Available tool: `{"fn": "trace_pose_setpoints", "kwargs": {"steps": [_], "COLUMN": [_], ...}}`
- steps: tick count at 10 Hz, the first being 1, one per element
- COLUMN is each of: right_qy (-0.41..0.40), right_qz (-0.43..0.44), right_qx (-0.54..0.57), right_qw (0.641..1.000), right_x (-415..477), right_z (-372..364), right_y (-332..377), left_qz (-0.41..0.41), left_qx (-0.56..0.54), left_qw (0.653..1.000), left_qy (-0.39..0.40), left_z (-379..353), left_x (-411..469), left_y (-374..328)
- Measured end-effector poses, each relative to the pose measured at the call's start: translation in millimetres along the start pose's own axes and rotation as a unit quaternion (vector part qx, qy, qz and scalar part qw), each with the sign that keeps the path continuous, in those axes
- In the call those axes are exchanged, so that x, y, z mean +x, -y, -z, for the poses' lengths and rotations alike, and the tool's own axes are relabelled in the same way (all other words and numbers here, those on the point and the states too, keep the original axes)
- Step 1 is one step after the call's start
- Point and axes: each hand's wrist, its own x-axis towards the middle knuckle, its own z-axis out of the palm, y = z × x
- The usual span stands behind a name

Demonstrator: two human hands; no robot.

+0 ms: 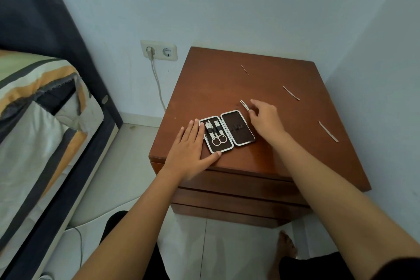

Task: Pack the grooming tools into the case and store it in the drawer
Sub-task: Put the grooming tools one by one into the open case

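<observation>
A small grooming case (237, 128) lies open on the brown nightstand (216, 88). Its left half holds scissors (219, 139) and clippers under straps; its right half is bare dark lining. My left hand (193, 150) rests flat on the nightstand against the case's left edge, thumb along its front. My right hand (264, 118) is just past the case's right half, its fingertips touching metal tweezers (244, 105) that lie on the wood. Three more thin metal tools lie loose: one far back (245, 70), one at mid right (291, 93), one at near right (328, 131).
The nightstand has closed drawer fronts (238, 186) below its top. A bed with a striped cover (34, 109) stands to the left. A wall socket (159, 50) with a plugged cable sits behind. White walls close in at the back and right. My bare foot (287, 244) is on the floor.
</observation>
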Motion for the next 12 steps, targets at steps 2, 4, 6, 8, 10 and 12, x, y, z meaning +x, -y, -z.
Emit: {"fn": "trace_pose_setpoints", "kwargs": {"steps": [2, 4, 6, 8, 10, 12], "right_qy": [-0.044, -0.024, 0.048, 0.088, 0.183, 0.151], "right_qz": [-0.008, 0.029, 0.072, 0.071, 0.069, 0.184], "right_qx": [-0.024, 0.082, 0.137, 0.090, -0.048, -0.089], "right_qw": [0.999, 0.996, 0.987, 0.989, 0.980, 0.967], "right_x": [6.8, 9.6, 4.6, 13.0, 19.2, -4.4], "right_z": [-7.3, 0.8, 3.3, -1.6, 0.9, 6.8], "right_y": [8.7, 16.7, 35.2, 37.9, 38.1, 16.3], "left_qz": [0.004, 0.004, 0.005, 0.003, 0.004, 0.006], "left_qx": [0.012, 0.016, 0.015, 0.016, 0.021, 0.021], "left_qw": [1.000, 1.000, 1.000, 1.000, 1.000, 1.000], "left_qy": [-0.005, -0.005, -0.007, -0.010, -0.012, -0.009], "left_z": [-0.6, -2.2, -2.3, -2.3, -3.1, -3.9], "left_x": [1.1, 0.8, 1.0, 1.0, 1.0, 1.5], "left_y": [-0.1, 0.5, 0.3, 0.0, 0.2, 0.7]}}
